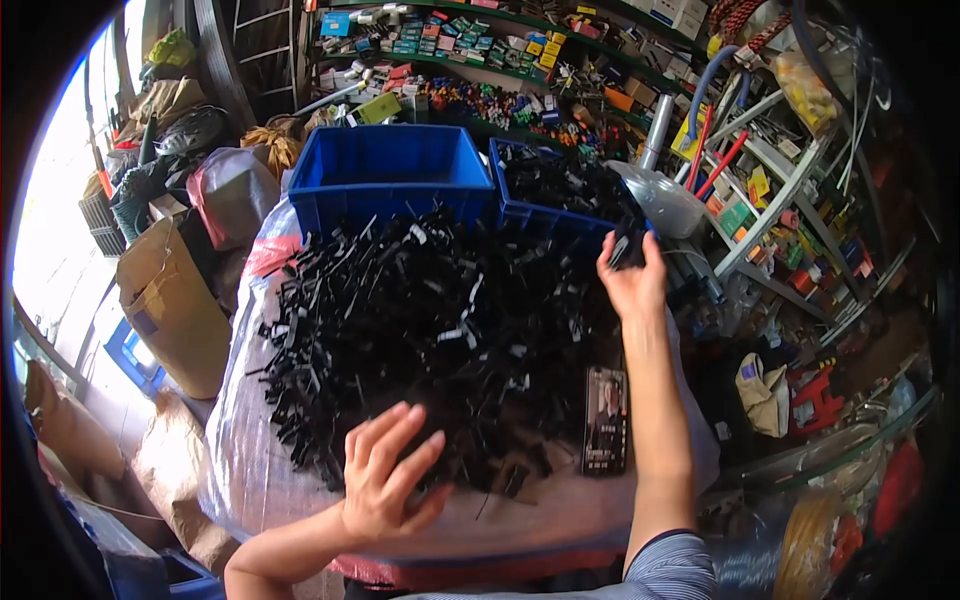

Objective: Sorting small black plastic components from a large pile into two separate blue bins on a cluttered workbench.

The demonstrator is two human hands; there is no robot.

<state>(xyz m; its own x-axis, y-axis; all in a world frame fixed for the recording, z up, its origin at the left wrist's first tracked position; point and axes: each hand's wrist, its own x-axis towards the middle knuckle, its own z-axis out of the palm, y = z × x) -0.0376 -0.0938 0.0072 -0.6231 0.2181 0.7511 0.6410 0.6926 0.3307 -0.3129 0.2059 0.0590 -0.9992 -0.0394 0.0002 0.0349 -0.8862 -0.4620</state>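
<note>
A wide heap of small black plastic pieces [400, 310], some thin and strip-like, covers much of the table in front of me. Over its near edge is my left hand [390, 475], open, fingers spread and nothing in them. My right hand [636, 285] is stretched out to the far right, at the near corner of a blue bin [560, 215] filled with similar black pieces. Between its thumb and fingers is a small bunch of black parts [627, 247]; their exact shape is hard to make out.
A second blue bin [395, 188] stands left of the filled one, its inside mostly bare. A phone [605, 420] with its screen lit lies beside my right forearm. Shelves of small boxes [430, 40] rise behind, a metal rack [770, 200] stands right, and a brown sack [175, 305] left.
</note>
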